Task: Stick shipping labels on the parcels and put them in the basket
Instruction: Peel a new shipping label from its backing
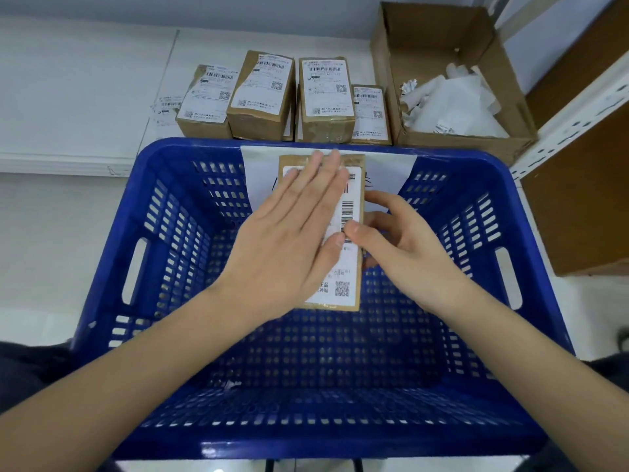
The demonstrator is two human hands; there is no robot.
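Note:
A brown cardboard parcel (354,294) is held above the blue perforated basket (146,233), near its middle. A white shipping label (347,267) covers the parcel's top face. My left hand (289,233) lies flat on the label with straight fingers pressing it down. My right hand (405,236) grips the parcel's right edge, thumb on the label and fingers curled underneath. Beyond the basket's far rim, several labelled brown parcels (262,93) stand in a row on the white surface.
A large open cardboard box (510,141) with crumpled white backing paper sits at the back right. A white sheet (258,178) hangs over the basket's far wall. A white metal shelf post (575,120) and brown panels stand to the right.

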